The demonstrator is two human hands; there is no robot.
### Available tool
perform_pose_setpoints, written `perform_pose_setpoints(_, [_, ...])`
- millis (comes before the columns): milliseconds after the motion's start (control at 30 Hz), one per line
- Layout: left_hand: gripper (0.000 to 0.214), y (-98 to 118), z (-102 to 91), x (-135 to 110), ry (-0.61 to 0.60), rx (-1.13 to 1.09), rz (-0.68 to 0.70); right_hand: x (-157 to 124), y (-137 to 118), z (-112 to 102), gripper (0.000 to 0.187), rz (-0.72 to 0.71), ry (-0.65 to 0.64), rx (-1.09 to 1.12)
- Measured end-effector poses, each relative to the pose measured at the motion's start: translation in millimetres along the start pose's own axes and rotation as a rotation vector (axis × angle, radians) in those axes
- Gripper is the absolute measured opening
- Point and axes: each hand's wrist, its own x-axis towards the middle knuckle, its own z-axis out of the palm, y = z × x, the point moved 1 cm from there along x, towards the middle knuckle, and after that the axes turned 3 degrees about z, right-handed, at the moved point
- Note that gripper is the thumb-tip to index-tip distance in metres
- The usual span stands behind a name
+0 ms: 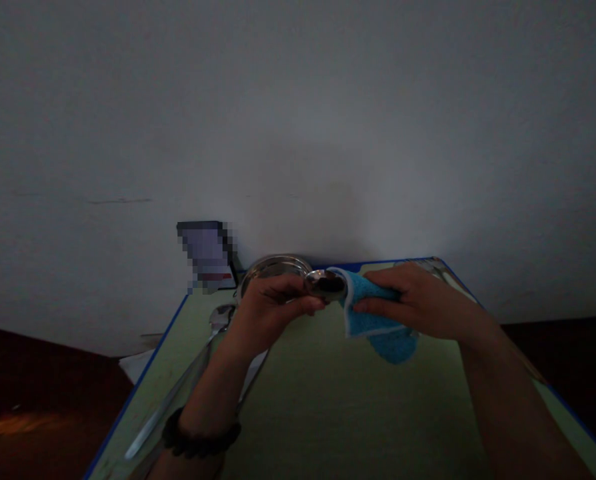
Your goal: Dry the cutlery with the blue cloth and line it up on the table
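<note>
My left hand (271,303) is closed around the handle of a metal spoon (325,283), whose shiny bowl sticks out to the right. My right hand (413,300) grips a blue cloth (383,323) and presses its edge against the spoon's bowl. Both hands hover above a pale green table (328,407) with a blue rim. A dark bead bracelet sits on my left wrist.
A steel plate (273,268) lies at the table's far edge behind my left hand. A long metal spoon (188,380) rests along the table's left side. A dark box (208,257) stands by the white wall. The floor around is dark brown.
</note>
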Motion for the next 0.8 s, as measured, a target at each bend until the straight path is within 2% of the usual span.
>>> perform_pose_setpoints(467, [0.004, -2.8, 0.2, 0.2, -0.013, -0.024, -0.036, -1.0, -5.3, 0.8, 0.030, -0.009, 0.047, -0.101])
perform_pose_setpoints(800, [0.005, -4.5, -0.1, 1.1, -0.009, -0.020, -0.035, -1.5, -7.7, 0.7, 0.029, 0.019, 0.020, -0.061])
